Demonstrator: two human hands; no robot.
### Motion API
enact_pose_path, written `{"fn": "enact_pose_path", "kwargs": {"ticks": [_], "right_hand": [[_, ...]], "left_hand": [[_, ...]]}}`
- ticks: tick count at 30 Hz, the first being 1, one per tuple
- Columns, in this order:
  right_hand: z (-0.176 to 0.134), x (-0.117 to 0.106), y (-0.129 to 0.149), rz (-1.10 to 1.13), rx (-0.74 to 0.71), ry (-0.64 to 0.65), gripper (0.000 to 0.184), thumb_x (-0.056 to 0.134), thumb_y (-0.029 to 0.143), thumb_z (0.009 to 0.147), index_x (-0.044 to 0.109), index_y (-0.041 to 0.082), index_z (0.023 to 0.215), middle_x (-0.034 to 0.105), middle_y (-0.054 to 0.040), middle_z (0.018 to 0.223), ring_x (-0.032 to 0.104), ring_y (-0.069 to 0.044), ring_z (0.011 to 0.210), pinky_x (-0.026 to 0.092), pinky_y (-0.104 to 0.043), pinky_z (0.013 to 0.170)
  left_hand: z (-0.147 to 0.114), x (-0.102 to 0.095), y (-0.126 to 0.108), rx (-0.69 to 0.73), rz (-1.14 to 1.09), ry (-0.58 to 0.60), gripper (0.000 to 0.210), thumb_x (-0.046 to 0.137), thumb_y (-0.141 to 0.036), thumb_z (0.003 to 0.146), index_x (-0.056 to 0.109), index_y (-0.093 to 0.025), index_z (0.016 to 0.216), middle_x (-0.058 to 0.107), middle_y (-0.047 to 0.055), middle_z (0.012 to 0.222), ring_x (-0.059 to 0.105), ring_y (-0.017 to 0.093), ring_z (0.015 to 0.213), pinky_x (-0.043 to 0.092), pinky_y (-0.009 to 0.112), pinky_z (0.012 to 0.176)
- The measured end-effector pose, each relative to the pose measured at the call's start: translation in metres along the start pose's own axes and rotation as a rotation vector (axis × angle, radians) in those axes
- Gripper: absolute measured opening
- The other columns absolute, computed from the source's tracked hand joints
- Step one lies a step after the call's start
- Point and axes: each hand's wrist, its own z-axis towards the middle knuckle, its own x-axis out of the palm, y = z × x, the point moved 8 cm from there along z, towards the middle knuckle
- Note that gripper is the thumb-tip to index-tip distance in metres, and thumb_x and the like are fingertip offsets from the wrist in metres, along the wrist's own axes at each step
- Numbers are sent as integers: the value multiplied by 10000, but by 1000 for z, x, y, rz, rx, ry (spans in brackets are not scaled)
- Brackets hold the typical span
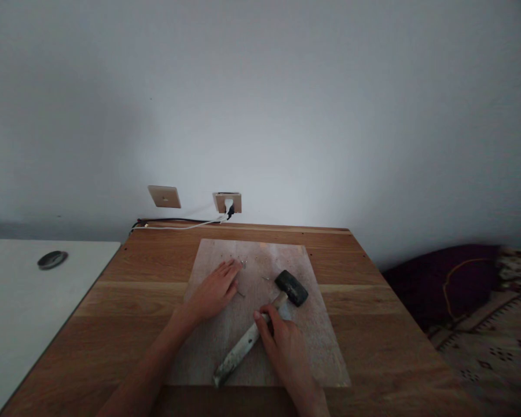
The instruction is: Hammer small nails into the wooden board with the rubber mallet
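A hammer with a blocky black head and a worn, whitish handle lies slantwise over a pale board. My right hand is closed on the handle just below the head, with thumb and forefinger around it. My left hand rests on the board with its fingers stretched out and the thumb apart. By its fingertips a few small nails stick up from the board. One loose nail lies beside my left thumb, and another nail lies left of the hammer head.
The board is on a wooden table against a white wall. Cables run along the table's back edge to a wall socket. At left, a white surface holds a dark oval object. Patterned fabric lies at right.
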Motion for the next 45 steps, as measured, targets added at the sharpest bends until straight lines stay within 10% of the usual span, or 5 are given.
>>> {"fn": "enact_pose_path", "kwargs": {"ticks": [14, 25, 31, 37, 45], "right_hand": [[-22, 14, -52, 1136, 485, -80, 401, 619, 463, 849, 469, 280, 1173, 657, 7, 927, 585, -138, 482, 434, -222, 328], [-8, -55, -66, 479, 238, -285, 186, 553, 323, 873, 596, 228, 1027, 715, -34, 869, 683, -208, 642, 559, -318, 574], [-11, -44, -72, 443, 237, -270, 281, 538, 332, 906, 619, 215, 1148, 749, -64, 939, 740, -265, 880, 586, -367, 782], [-14, -41, -81, 470, 252, -389, 639, 561, 439, 960, 397, 242, 1546, 535, -132, 1562, 534, -306, 1409, 444, -487, 1136], [-17, -33, -90, 557, 322, -381, 667, 584, 446, 952, 392, 254, 1562, 569, -131, 1531, 551, -308, 1398, 414, -510, 1170]], "left_hand": [[49, -9, -27, 71, 147, 58, 333, 510, -53, 916, 711, -185, 1146, 697, 124, 1224, 625, 283, 1180, 516, 451, 1050], [65, -8, -23, -84, 111, 143, 232, 539, -109, 862, 644, -179, 1058, 635, 122, 1122, 638, 271, 1063, 511, 378, 911], [66, -3, -22, -45, 88, 211, 130, 524, -121, 896, 635, -184, 921, 651, 98, 1013, 650, 250, 958, 486, 351, 859], [90, 2, -45, 55, 4, 154, 92, 549, -152, 915, 629, -187, 943, 685, 80, 935, 654, 252, 903, 475, 343, 818], [152, 24, -80, 177, -71, 142, 139, 605, -118, 893, 681, -173, 995, 738, 91, 982, 682, 243, 908, 481, 314, 801]]}}
